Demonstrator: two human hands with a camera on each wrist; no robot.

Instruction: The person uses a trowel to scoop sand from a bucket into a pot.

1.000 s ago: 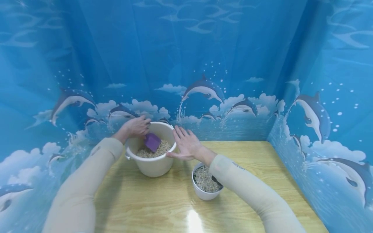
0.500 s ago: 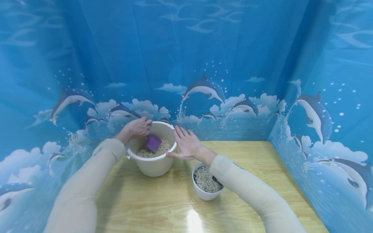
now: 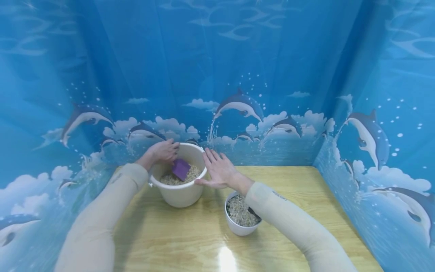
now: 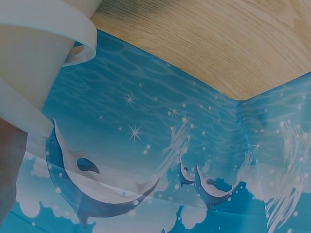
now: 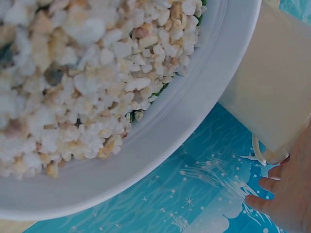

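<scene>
A blue dolphin-print curtain [image 3: 238, 56] walls in 3 sides of a pale wooden table [image 3: 190, 234].

At the left, the left hand [image 3: 164, 151] is curled round the handle of a purple scoop [image 3: 181, 168], whose blade sits tilted in the gravel [image 3: 170, 178] inside the cream bucket [image 3: 178, 192] at the back of the table. Across the last second the scoop has crept slightly rightward and its blade has settled a little lower into the gravel; the hand has barely travelled. I judge that the scoop is digging in for a load, with nothing lifted out yet.

Just right of it, the right hand [image 3: 220, 170] lies flat with fingers straight and spread against the bucket's rim and outer wall, gripping nothing. It has kept that place through all 3 head views.

Further right and nearer the person, the small white pot [image 3: 238, 226] stands apart from the bucket, filled nearly to its rim with gravel, partly under the right sleeve [image 3: 289, 219]. Its fill level looks unchanged.
</scene>
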